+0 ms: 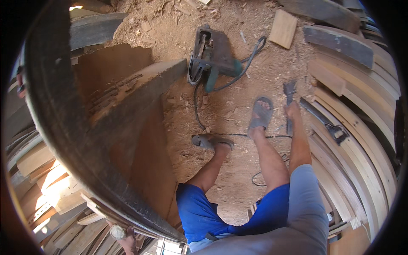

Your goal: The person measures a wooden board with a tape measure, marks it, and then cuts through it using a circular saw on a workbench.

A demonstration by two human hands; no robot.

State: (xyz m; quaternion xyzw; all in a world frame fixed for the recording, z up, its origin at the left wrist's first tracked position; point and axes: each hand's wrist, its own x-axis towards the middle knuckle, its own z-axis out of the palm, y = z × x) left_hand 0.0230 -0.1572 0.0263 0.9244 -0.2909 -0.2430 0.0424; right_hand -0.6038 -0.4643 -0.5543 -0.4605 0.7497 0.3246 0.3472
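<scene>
Low on the right, my right hand (292, 111) is closed round the handle of a dark tool (290, 88) with a broad head. Its exact kind is not clear. The head points away from me, just above the shavings and beyond my right foot (262, 112). My left hand does not show. Ahead of my feet lies a corded power tool (214, 55) with a metal base plate and a green handle. Beside my right hand, a dark handsaw (326, 121) rests along the curved timbers.
Wood shavings cover the floor (238, 97). A black cord (197, 108) runs past my left foot (212, 141). A thick beam (140, 87) and a tall curved wall (106, 170) stand left. Curved timbers (361, 140) line the right. A loose board (283, 29) lies ahead.
</scene>
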